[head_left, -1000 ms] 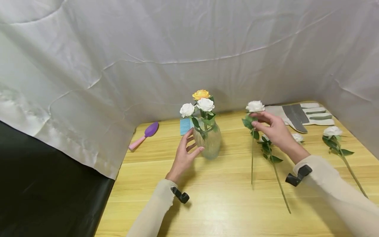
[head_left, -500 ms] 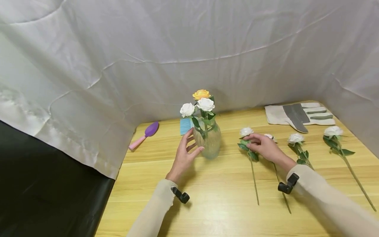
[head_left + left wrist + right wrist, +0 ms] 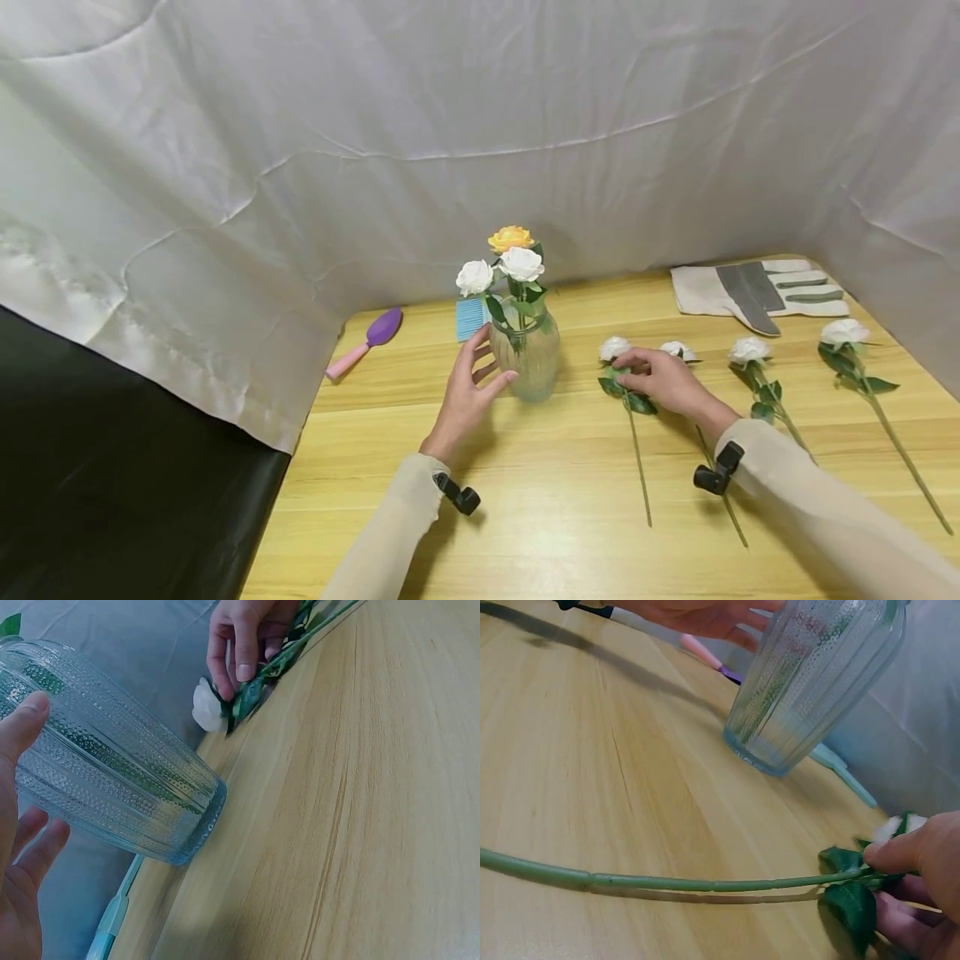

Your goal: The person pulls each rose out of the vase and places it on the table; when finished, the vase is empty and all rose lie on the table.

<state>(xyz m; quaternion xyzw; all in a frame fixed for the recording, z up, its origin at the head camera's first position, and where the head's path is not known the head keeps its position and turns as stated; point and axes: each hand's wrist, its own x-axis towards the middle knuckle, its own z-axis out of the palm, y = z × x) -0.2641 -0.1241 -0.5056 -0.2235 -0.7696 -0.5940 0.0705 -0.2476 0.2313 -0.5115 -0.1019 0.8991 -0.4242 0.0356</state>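
A clear ribbed glass vase point(image 3: 528, 358) stands upright, holding a yellow rose point(image 3: 510, 239) and two white roses point(image 3: 521, 264). My left hand point(image 3: 467, 400) is at the vase's left side, thumb across its front and fingers loosely curved around it; some fingers look apart from the glass in the left wrist view. To the right of the vase, my right hand point(image 3: 663, 379) pinches a white rose point(image 3: 615, 348) just below its bloom. That rose lies along the table with its stem toward me; in the right wrist view my thumb presses the green stem point(image 3: 727, 885) beside its leaves.
More white roses lie to the right: one point(image 3: 678, 350) partly under my right hand, then another point(image 3: 750, 350) and one farther right point(image 3: 843, 333). Behind them is a work glove point(image 3: 757, 292). A purple trowel point(image 3: 384, 327) and a light-blue brush point(image 3: 470, 319) lie left. Grey cloth point(image 3: 420, 200) surrounds the table.
My right hand has lowered the white rose to the table and shifted it slightly left and nearer to me. The left hand and the vase have not moved.
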